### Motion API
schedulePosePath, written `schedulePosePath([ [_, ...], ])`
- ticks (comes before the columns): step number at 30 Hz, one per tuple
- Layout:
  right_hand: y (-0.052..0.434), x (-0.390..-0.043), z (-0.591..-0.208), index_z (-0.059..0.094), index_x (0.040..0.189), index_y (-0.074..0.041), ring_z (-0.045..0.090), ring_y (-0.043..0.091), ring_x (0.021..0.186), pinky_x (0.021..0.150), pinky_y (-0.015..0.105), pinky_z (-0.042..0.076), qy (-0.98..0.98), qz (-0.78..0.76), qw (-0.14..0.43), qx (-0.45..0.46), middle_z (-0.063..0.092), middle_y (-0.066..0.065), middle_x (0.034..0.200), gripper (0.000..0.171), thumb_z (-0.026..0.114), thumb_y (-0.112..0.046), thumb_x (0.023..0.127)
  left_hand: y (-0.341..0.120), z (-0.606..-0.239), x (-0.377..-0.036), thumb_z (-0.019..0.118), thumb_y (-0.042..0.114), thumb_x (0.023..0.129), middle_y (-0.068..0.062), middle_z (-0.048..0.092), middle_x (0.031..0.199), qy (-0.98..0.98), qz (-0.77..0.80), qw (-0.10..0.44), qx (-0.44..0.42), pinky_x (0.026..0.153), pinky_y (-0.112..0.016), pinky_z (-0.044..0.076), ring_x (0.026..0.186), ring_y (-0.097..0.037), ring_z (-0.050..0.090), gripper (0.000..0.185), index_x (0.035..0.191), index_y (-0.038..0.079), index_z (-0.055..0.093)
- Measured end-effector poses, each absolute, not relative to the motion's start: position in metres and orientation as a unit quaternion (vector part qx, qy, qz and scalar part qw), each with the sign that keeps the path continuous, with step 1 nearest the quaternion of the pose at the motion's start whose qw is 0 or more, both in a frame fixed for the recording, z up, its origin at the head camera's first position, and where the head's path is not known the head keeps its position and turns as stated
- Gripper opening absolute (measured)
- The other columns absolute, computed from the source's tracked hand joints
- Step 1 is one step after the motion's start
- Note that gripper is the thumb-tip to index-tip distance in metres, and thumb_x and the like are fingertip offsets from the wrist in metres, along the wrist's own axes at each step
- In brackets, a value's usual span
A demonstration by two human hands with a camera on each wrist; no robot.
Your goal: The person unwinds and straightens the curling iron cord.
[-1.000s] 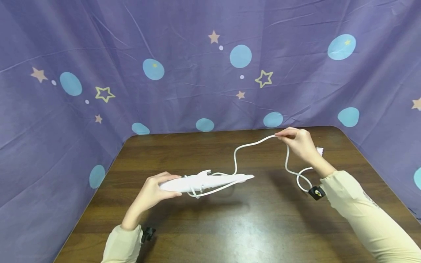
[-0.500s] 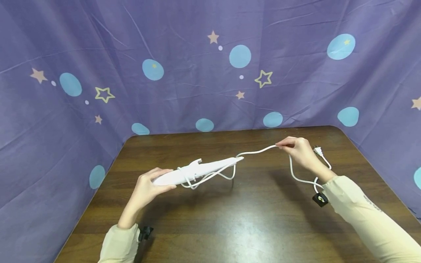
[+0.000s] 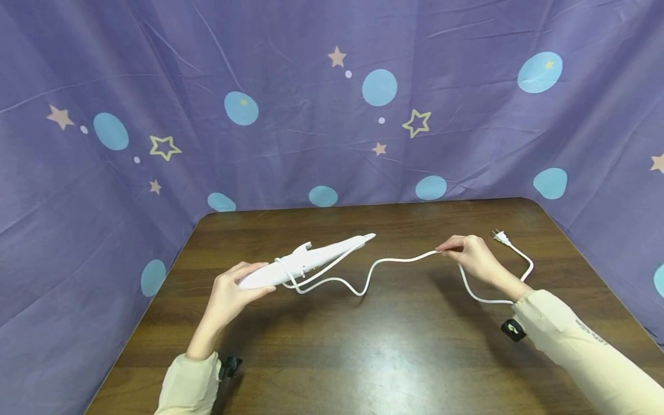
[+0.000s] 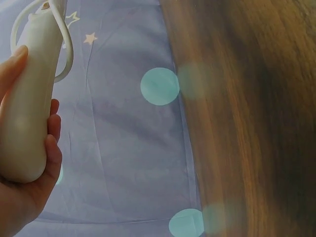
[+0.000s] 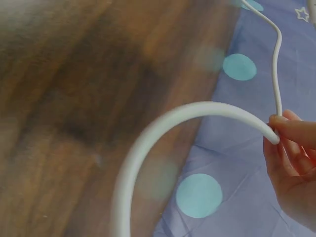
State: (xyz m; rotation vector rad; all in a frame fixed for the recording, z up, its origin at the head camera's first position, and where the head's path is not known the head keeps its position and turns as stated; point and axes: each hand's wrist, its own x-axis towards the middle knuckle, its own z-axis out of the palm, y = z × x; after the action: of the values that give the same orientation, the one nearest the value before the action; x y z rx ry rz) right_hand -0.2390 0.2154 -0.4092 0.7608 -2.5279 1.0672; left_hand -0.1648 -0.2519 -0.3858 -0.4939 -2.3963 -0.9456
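Observation:
My left hand (image 3: pixel 231 294) grips the handle end of a long white appliance (image 3: pixel 306 262), held tilted above the brown table (image 3: pixel 363 351) with its tip pointing up and right. The left wrist view shows the fingers (image 4: pixel 52 148) curled round the white handle (image 4: pixel 29 108). A white cord (image 3: pixel 363 282) loops round the appliance's middle and sags across to my right hand (image 3: pixel 469 259), which pinches it between thumb and fingertips (image 5: pixel 291 131). Beyond that hand the cord curves over the table to a white plug (image 3: pixel 499 236) lying near the far right edge.
A purple cloth with blue dots and stars (image 3: pixel 332 104) hangs behind and on both sides of the table. Small black wrist-camera mounts show at my left sleeve (image 3: pixel 230 365) and right sleeve (image 3: pixel 512 331).
The left hand has raised and tilted the appliance so its tip points up and right. The right hand has lowered with the cord, and one turn has come off, leaving more slack between the hands.

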Motion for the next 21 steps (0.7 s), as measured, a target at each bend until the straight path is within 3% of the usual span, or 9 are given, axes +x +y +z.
schedulePosePath([
  [13, 0.22, -0.233, -0.433, 0.07, 0.078, 0.0, 0.054, 0.002, 0.068, 0.06, 0.021, 0.042, -0.885, 0.368, 0.064, 0.28, 0.065, 0.008, 0.074, 0.013, 0.062, 0.009, 0.071, -0.25, -0.385, -0.163, 0.084, 0.014, 0.053, 0.0, 0.064, 0.083, -0.884, -0.358, 0.262, -0.148, 0.062, -0.014, 0.036, 0.072, -0.009, 0.053, 0.047, 0.098, 0.01, 0.068],
  [21, 0.221, -0.233, -0.444, 0.07, 0.076, -0.002, 0.059, 0.012, 0.071, 0.066, 0.026, 0.044, -0.894, 0.347, 0.035, 0.281, 0.066, 0.006, 0.074, 0.01, 0.064, 0.005, 0.071, -0.251, -0.388, -0.165, 0.084, 0.014, 0.053, 0.0, 0.064, 0.083, -0.882, -0.36, 0.266, -0.145, 0.062, -0.015, 0.036, 0.071, -0.009, 0.053, 0.047, 0.097, 0.01, 0.068],
])
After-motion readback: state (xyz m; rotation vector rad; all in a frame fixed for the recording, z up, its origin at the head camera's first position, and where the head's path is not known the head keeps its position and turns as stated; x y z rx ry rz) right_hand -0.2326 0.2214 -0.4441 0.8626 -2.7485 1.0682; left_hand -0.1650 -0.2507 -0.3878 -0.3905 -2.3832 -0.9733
